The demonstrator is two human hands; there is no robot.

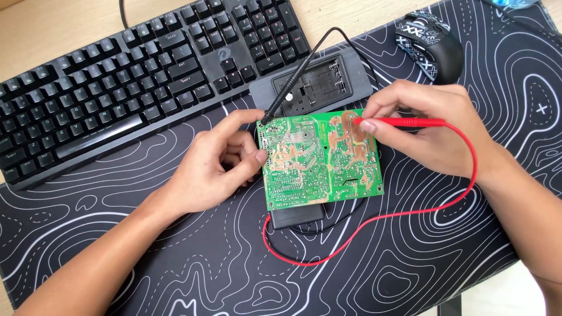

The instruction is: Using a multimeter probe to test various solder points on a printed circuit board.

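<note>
Hands meet over a green circuit board [321, 161] in the head view, the only view there is. The board lies solder side up near the middle of a black desk mat [175, 257] patterned with white contour lines, and it rests on a dark case [295, 215] whose lower edge shows beneath it.

The left hand [213, 167] comes in from the lower left, forearm running diagonally across the mat, palm turned inward and fingers curled. Its thumb and forefinger are pinched on a black test probe [287, 88], whose tip touches the board's upper left corner; the thumb also lies against the board's left edge.

The right hand [430, 129] reaches in from the right, wrist bent, knuckles up. Its fingers are closed around a red test probe [404, 122], held almost level, the tip set on the copper-coloured area at the board's upper right. A red lead [374, 219] loops from this probe down past the wrist and back under the board (its far end is hidden).

Behind the board sits a grey open housing [319, 82], the black probe's lead arching over it. A black keyboard [134, 76] lies at upper left, and a patterned black mouse [430, 44] at upper right.
</note>
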